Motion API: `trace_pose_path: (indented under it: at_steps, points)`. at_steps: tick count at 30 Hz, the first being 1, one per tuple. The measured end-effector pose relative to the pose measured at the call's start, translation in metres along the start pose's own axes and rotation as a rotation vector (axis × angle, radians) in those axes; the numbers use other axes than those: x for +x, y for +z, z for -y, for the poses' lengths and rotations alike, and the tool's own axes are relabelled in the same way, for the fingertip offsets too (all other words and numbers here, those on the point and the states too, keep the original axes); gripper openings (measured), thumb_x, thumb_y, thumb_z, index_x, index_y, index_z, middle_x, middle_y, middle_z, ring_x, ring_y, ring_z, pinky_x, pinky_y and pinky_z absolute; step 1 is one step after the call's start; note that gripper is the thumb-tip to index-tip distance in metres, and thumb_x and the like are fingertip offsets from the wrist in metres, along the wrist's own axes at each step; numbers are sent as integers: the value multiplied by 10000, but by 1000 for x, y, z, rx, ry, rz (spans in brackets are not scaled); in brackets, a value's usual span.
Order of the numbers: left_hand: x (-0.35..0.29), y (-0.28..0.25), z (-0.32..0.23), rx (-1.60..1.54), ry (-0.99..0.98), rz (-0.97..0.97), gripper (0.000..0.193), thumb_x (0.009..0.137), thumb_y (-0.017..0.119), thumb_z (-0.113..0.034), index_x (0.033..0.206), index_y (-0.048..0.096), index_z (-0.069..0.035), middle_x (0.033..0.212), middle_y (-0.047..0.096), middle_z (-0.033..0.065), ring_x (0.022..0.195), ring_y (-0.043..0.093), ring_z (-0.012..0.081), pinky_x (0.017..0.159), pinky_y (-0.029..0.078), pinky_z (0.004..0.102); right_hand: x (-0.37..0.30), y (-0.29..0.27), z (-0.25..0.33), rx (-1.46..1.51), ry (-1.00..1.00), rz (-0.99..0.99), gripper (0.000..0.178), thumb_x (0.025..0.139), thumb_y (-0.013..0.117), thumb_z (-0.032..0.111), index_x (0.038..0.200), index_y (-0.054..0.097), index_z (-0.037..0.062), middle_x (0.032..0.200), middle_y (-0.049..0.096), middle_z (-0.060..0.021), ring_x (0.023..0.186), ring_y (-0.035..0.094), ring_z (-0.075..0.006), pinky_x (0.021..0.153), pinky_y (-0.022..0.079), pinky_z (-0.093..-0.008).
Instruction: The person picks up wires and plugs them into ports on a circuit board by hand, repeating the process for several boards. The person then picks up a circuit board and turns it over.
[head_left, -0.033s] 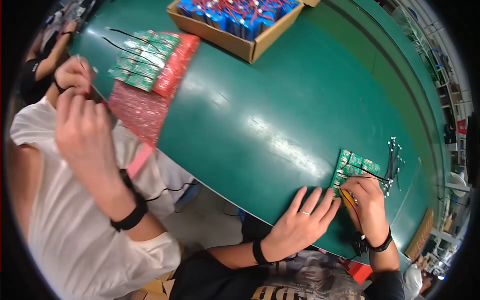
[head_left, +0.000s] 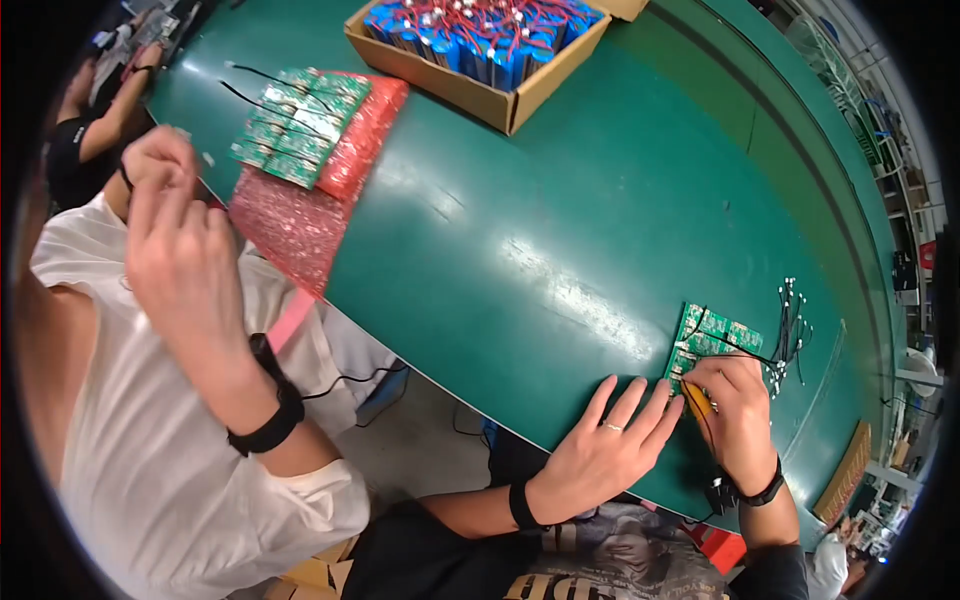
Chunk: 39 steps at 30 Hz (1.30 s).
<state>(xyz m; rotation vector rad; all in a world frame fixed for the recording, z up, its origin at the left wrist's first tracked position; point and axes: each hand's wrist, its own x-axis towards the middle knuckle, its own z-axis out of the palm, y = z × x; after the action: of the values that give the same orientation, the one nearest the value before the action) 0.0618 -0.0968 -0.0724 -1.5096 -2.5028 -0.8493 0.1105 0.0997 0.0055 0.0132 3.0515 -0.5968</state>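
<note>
A green circuit board (head_left: 695,338) with a black wire across it lies on the table at the right. My left hand (head_left: 618,440) rests flat by its near left edge, fingers spread, fingertips touching the board's near corner. My right hand (head_left: 738,405) is closed around a slim yellow-handled tool (head_left: 700,402), held over the board's near part. Its tip is hidden, so I cannot tell its exact kind. A thin dark wire runs along the tool toward a small black object (head_left: 718,494) near my right wrist. Several black wires with white connectors (head_left: 788,335) lie just right of the board.
A cardboard box (head_left: 480,106) of blue battery packs with red wires stands at the far edge. More green circuit boards (head_left: 300,125) lie on pink and red bubble wrap (head_left: 290,225) at the left. A co-worker in a white shirt (head_left: 180,480) sits left, both hands (head_left: 185,240) raised.
The whole view has shifted slightly, so the far-left things sit a little lower and further right. The co-worker's hands have moved a little. My hands keep almost the same place on the board.
</note>
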Motion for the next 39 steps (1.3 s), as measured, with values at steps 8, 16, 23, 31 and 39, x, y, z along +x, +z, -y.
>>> trace_pose_path:
  at_steps: [8,16,23,31,39]
  points:
    - [9,-7,-6,-87,-58,32,577,884,788,-353,1373,665,-73,1386,599,149,1229,566,301,1090,471,510,-22,10,-20,-128,-185,-141,370,772,780,29,1140,766,60,1238,695,-124,1167,659,-334,1029,508,-498]
    - [18,-5,4,-8,-22,58,558,857,818,-322,1317,665,-47,1359,597,148,1190,561,332,1028,475,524,-20,21,-39,-79,-276,-158,395,830,828,147,1219,767,121,1341,664,-128,1243,636,-332,1081,509,-535]
    - [20,1,5,62,8,46,517,873,801,-325,1305,686,-65,1348,607,135,1183,558,316,1039,473,523,-25,28,-51,-25,-275,-212,433,833,798,148,1264,759,144,1313,666,-118,1229,633,-331,1068,519,-512]
    - [15,1,4,63,6,63,492,896,783,-297,1307,680,-44,1371,611,142,1182,546,343,1011,473,544,-23,30,-51,11,-275,-243,378,840,773,130,1218,779,132,1243,669,-117,1175,648,-309,1044,526,-489]
    - [16,1,6,44,9,82,479,924,765,-296,1318,677,-39,1381,612,150,1188,533,351,1004,468,541,-19,31,-52,40,-281,-255,308,848,762,134,1154,784,113,1211,678,-119,1141,659,-302,1021,530,-467]
